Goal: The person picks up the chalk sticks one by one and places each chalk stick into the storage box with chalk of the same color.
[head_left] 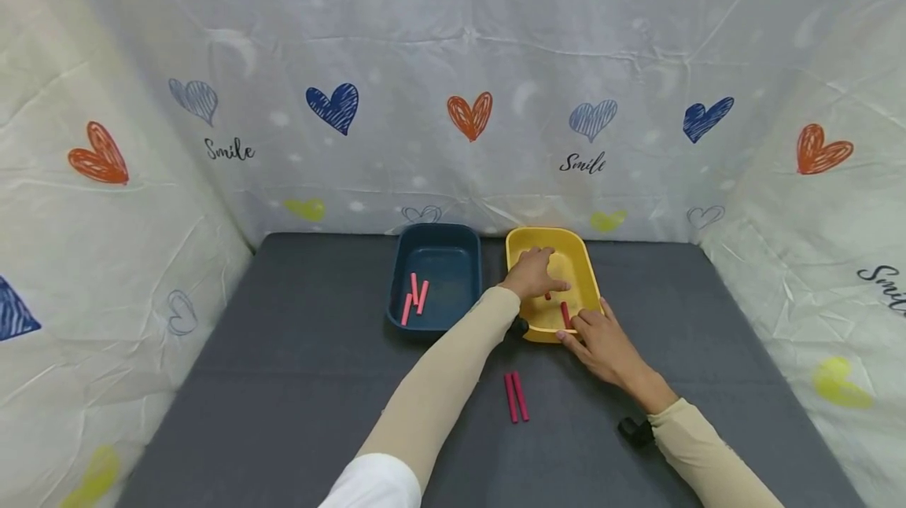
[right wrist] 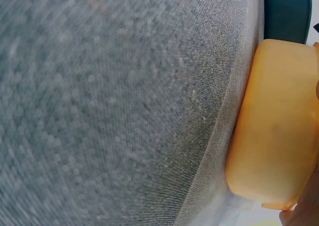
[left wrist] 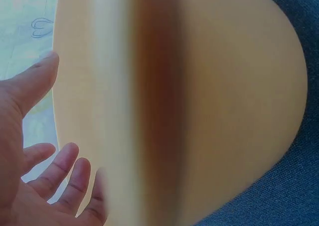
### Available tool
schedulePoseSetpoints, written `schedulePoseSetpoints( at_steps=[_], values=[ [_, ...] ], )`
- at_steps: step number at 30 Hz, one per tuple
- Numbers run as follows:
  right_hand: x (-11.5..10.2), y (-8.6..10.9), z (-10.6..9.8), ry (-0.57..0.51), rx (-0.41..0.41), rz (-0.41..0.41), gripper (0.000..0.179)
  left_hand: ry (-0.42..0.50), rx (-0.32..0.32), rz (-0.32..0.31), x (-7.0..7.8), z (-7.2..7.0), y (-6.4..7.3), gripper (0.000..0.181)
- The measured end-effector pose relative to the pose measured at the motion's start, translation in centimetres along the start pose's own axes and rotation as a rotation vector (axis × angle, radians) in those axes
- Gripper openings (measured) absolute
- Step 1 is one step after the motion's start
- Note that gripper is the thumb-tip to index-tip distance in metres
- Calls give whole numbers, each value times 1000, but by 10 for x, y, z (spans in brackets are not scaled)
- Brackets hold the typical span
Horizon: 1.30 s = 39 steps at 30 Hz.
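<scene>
A yellow tray (head_left: 582, 268) stands at the back of the dark table with red sticks (head_left: 565, 314) inside, partly hidden by the hands. My left hand (head_left: 532, 275) reaches over its left side, thumb and fingers spread apart; in the left wrist view the relaxed fingers show against the tray's pale wall. My right hand (head_left: 602, 344) holds the tray's front right corner, thumb at the front rim and bent fingers over the edge beside one stick. In the right wrist view the tray's outer wall (right wrist: 274, 121) shows, with parts of the hand at the right border.
Left of the yellow tray stands a dark blue tray (head_left: 463, 252) with three pinkish-red sticks (head_left: 414, 289) in it. Two red sticks (head_left: 515, 398) lie side by side on the table in front. A white cloth with printed hearts (head_left: 470, 116) hangs around the table's back and sides.
</scene>
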State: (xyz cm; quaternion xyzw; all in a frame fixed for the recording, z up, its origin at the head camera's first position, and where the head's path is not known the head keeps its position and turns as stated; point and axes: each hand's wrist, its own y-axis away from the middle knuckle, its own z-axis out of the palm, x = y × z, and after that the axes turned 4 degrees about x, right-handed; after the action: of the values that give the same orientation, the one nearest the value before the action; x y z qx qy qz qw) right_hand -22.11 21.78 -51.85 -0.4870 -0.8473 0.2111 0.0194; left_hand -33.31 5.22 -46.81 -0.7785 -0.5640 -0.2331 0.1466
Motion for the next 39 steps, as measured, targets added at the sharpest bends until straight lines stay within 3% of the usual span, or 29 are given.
schedulePoseSetpoints(
  at_steps=[9, 17, 25, 32, 39],
  values=[
    [-1, -2, -3, -3, -17, 8, 28, -13, 38, 89, 2, -9, 11, 71],
    [-3, -1, -3, -5, -13, 13, 29, -11, 87, 180, 6, -17, 30, 67],
    [-2, -1, -1, -2, 0, 3, 29, 30, 136, 216, 4, -23, 50, 64],
    [-2, 1, 0, -10, -3, 2, 29, 38, 166, 234, -4, -29, 70, 60],
    [-1, 2, 0, -8, 5, 0, 29, 50, 212, 324, -8, -37, 97, 59]
  ],
)
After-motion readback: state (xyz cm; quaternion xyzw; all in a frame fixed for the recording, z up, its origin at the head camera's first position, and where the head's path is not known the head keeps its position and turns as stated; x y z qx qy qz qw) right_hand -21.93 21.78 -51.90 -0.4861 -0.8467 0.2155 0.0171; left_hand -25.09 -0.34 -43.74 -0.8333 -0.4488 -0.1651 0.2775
